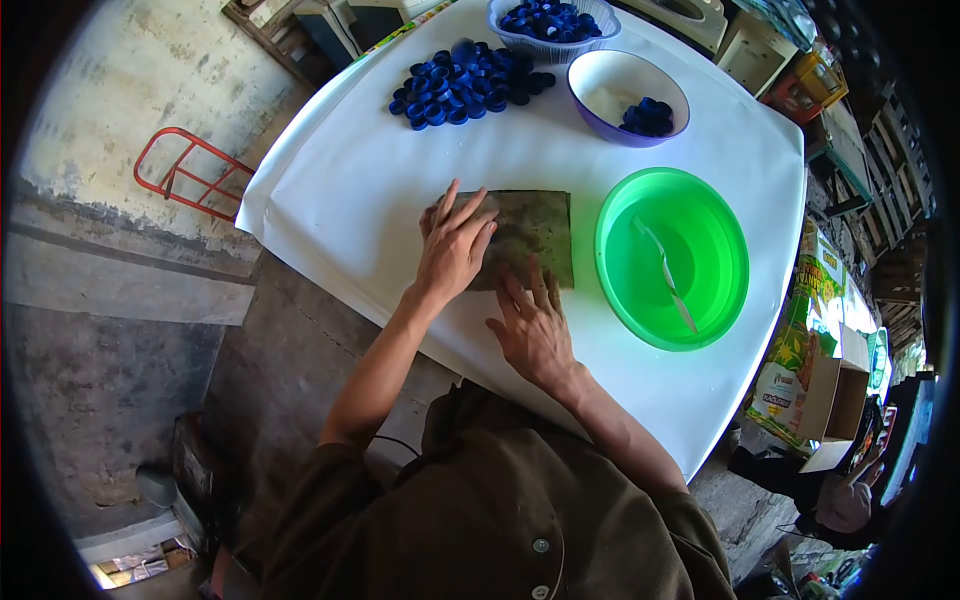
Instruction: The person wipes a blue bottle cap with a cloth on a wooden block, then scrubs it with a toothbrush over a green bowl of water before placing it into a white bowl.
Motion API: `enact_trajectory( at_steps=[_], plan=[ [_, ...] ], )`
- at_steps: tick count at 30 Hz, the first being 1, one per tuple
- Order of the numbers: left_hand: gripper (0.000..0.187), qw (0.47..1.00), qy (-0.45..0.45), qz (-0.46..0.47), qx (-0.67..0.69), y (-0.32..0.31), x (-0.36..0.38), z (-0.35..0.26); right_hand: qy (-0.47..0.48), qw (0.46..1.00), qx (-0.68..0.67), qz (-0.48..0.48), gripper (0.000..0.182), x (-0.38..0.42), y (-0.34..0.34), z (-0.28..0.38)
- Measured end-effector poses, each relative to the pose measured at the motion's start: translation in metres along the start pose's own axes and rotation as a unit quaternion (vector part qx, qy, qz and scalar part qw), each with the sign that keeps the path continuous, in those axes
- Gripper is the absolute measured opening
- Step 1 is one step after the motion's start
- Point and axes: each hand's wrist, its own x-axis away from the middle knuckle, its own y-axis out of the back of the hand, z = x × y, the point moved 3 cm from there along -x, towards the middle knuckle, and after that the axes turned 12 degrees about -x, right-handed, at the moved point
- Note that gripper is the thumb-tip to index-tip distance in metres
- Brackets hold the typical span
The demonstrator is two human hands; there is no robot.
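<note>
A flat, dark greenish-brown rectangular sheet (535, 225) with a mottled surface lies on the white-covered table. My left hand (458, 250) rests over its left end, fingers spread apart. At the sheet's near edge is my right hand (537, 335), its fingers stretched out and the fingertips touching the sheet. Neither hand grips anything. Just right of the sheet stands a bright green basin (612, 300), with a slim, pale, long-handled item resembling a toothbrush (664, 262) leaning inside.
Many blue bottle caps (450, 90) lie in a pile at the back of the table (350, 200). Behind sit a pale basket (560, 45) of caps and a purple-and-white bowl (595, 120) with caps and whitish matter. A person (845, 500) is at far right.
</note>
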Motion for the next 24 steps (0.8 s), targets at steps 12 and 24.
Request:
enact_trajectory(
  at_steps=[12, 24],
  plan=[
    [0.021, 0.997, 0.015, 0.036, 0.062, 0.003, -0.010, 0.019, 0.049, 0.995, -0.020, -0.084, 0.013, -0.031, -0.028, 0.010],
    [0.016, 0.997, 0.041, 0.045, 0.056, -0.001, -0.032, 0.013, 0.038, 0.997, -0.012, -0.059, 0.011, -0.041, -0.022, 0.018]
  ],
)
